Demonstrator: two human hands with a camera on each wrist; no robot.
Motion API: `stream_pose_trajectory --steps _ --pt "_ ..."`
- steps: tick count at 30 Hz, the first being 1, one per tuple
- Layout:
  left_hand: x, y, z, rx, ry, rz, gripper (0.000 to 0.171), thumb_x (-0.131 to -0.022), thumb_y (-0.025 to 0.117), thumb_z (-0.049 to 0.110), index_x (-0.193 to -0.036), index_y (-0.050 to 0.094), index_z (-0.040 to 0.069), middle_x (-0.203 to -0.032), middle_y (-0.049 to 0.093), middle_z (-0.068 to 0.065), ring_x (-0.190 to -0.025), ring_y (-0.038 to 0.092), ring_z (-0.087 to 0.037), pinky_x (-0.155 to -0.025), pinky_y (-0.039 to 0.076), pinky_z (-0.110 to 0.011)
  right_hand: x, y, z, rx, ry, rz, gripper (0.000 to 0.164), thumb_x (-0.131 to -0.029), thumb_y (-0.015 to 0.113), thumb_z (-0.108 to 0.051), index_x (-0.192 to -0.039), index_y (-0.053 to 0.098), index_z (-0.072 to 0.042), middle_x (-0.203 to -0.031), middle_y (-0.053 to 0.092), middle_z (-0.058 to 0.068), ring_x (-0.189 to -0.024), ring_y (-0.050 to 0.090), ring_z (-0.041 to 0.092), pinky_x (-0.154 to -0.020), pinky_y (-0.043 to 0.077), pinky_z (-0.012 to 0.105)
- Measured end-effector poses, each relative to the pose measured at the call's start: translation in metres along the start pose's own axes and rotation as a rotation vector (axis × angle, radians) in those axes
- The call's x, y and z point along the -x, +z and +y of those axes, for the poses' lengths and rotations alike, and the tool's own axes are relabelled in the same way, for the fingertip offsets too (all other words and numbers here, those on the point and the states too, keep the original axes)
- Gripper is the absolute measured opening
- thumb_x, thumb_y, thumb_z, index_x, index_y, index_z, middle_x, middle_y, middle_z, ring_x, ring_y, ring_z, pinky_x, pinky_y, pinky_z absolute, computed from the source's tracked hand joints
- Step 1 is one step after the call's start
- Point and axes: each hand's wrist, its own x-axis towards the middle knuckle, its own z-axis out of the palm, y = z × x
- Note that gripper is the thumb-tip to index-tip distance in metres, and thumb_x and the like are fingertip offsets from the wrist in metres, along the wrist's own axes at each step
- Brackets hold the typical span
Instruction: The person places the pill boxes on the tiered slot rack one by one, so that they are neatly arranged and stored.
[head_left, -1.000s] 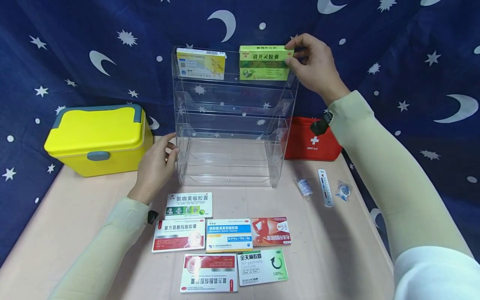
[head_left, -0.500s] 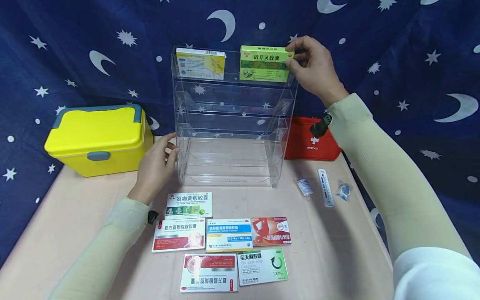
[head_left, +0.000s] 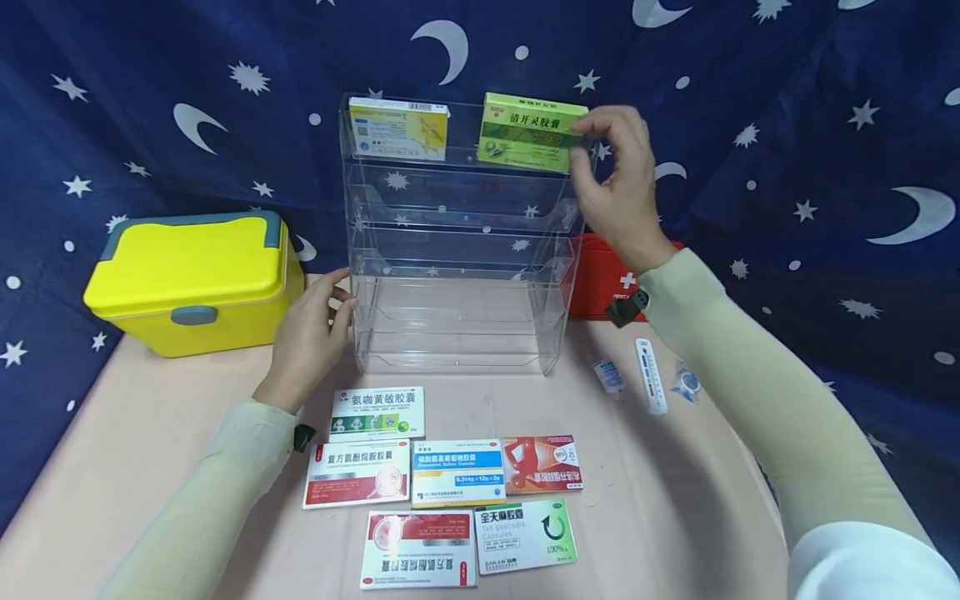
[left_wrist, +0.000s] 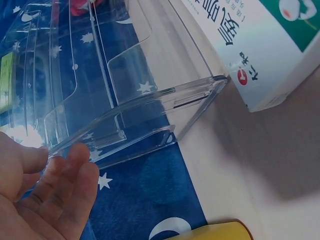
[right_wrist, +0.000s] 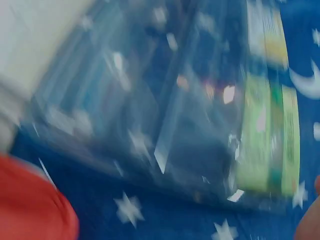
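At the top right of a clear acrylic rack (head_left: 457,362), a green medicine box (head_left: 525,132) leans slightly tilted in the top tier. My right hand (head_left: 618,179) is at the box's right end, thumb and index finger spread apart and overlapping its edge. In the blurred right wrist view, a gap shows between the fingers and the green box (right_wrist: 267,137). A yellow-and-white medicine box (head_left: 397,129) stands in the same tier at the left. My left hand (head_left: 311,337) holds the rack's left side edge between thumb and bent fingers, also seen in the left wrist view.
Several medicine boxes lie in front of the rack, among them a green-and-white box (head_left: 525,536). A yellow case (head_left: 191,279) stands left; a red first-aid pouch (head_left: 600,283) stands right. A small packet (head_left: 608,377), thermometer (head_left: 651,375) and bagged blue item (head_left: 686,382) lie nearby.
My right hand has let go of the green medicine box and moved down a little. The box now sits more tilted, its right end lower. My left hand stays at the rack.
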Motion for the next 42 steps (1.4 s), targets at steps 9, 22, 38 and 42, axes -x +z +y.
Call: stream_pose_trajectory --steps 9,22,38,42 --pt "0.001 -0.002 -0.002 0.011 0.014 0.009 0.049 -0.102 0.062 0.011 -0.148 0.047 0.007 -0.113 0.065 -0.014 -0.086 0.065 -0.031 -0.077 0.055 -0.047 0.107 0.044 -0.066 -0.273 0.158 -0.598 0.026 -0.094 0.068 -0.005 -0.120 0.066 -0.008 -0.113 0.067 0.002 -0.096 0.061 0.016 -0.077 0.051 0.033" --pt "-0.002 -0.001 -0.002 0.006 0.011 0.001 0.049 -0.102 0.062 0.012 -0.149 0.046 0.008 -0.114 0.065 -0.013 -0.086 0.063 -0.030 -0.077 0.055 -0.046 0.177 0.104 -0.094 -0.222 0.361 -1.260 0.049 -0.095 0.071 -0.023 -0.139 0.058 -0.004 -0.105 0.067 0.003 -0.082 0.056 0.011 -0.083 0.048 0.028" --pt "-0.001 -0.002 -0.001 -0.001 0.013 0.001 0.049 -0.103 0.061 0.013 -0.149 0.046 0.007 -0.114 0.065 -0.014 -0.086 0.063 -0.030 -0.075 0.054 -0.046 0.196 0.127 -0.110 -0.040 0.311 -1.263 0.066 -0.095 0.065 -0.054 -0.143 0.056 -0.011 -0.125 0.064 0.000 -0.105 0.057 0.009 -0.087 0.050 0.029" --pt "-0.001 -0.002 -0.002 -0.001 0.020 0.002 0.048 -0.103 0.061 0.013 -0.149 0.046 0.007 -0.113 0.066 -0.013 -0.085 0.063 -0.030 -0.075 0.054 -0.046 0.194 0.129 -0.115 -0.046 0.304 -1.272 0.066 -0.094 0.066 -0.053 -0.144 0.056 -0.011 -0.119 0.064 -0.001 -0.098 0.056 0.008 -0.082 0.050 0.028"
